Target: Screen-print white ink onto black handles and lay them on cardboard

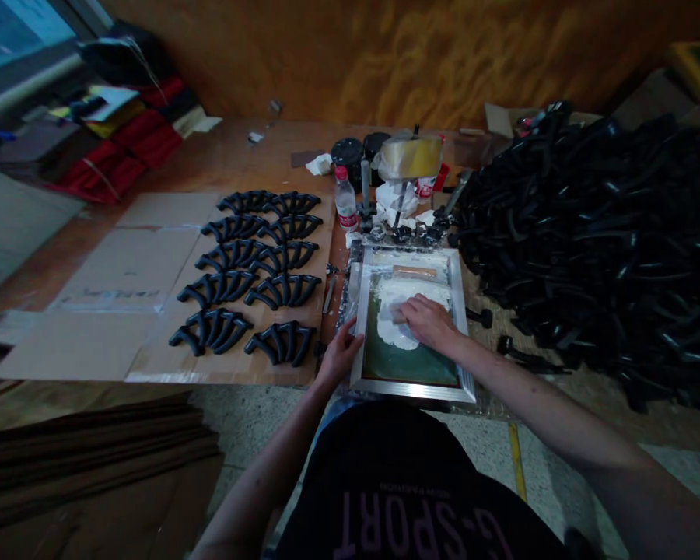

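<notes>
An aluminium-edged printing screen [467, 342] with green mesh lies in front of me, a broad white smear of paste [392, 336] over its middle. My left hand [341, 354] is at the screen's left edge, its fingers closed against the frame. Over the white patch, my right hand [427, 320] is pressed down with fingers together on a pale rag-like piece [395, 313]; its exact kind is unclear. A light brown strip [414, 272], perhaps a squeegee handle, lies across the mesh's far end.
Curved black tubular parts [257, 280] stand in rows on cardboard [122, 288] at left. A large heap of black parts [589, 249] covers the right. Behind the screen are a red-capped bottle [345, 202], a tape roll [411, 158] and crumpled white paper [397, 198].
</notes>
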Motion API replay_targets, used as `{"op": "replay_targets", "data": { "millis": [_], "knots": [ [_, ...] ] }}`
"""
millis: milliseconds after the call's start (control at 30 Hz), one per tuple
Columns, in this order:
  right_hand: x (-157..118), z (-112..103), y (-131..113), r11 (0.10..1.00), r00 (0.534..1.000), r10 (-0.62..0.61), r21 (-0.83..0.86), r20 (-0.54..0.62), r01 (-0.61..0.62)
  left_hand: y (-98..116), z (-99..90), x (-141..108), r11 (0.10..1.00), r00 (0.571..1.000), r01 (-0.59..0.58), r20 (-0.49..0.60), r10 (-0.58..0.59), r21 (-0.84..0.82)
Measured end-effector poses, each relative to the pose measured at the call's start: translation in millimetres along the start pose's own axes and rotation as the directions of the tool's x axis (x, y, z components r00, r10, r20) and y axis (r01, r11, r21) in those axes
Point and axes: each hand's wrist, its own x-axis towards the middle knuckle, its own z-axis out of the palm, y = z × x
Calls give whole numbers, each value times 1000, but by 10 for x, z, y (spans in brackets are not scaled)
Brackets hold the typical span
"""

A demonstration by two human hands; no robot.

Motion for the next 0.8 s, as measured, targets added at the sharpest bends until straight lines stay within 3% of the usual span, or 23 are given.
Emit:
{"op": "replay_targets", "data": {
  "millis": [100,167,267,367,433,533,600,700,800],
  "knots": [
    [-285,49,-44,965,965,-263,21,-20,263,-31,9,8,1000,1000,-8,0,8,18],
    [-325,8,-11,933,935,-354,75,4,352,-41,14,14,999,1000,-8,7,8,31],
    [-208,-63,47,947,959,-284,156,-6,282,-44,13,16,1000,1000,-2,12,2,26],
    [-147,-4,15,980,980,-172,86,-98,180,-31,9,8,1000,1000,-6,7,6,11],
    [-220,84,-37,973,967,-223,33,-121,228,-13,8,0,1000,1000,-17,-6,17,2],
    [-320,128,-62,950,951,-293,83,-94,301,25,6,-14,1000,1000,-20,-19,19,-4],
    [-235,48,-26,959,969,-233,144,-87,244,67,-6,-27,1000,1000,-5,-12,5,-14],
    [115,-211,97,983,993,-14,180,-116,34,207,-67,-70,998,1000,6,29,-4,-69],
    [384,-552,357,971,965,207,154,-159,-182,495,-183,-147,987,998,-7,54,16,-163]
  ]
}}
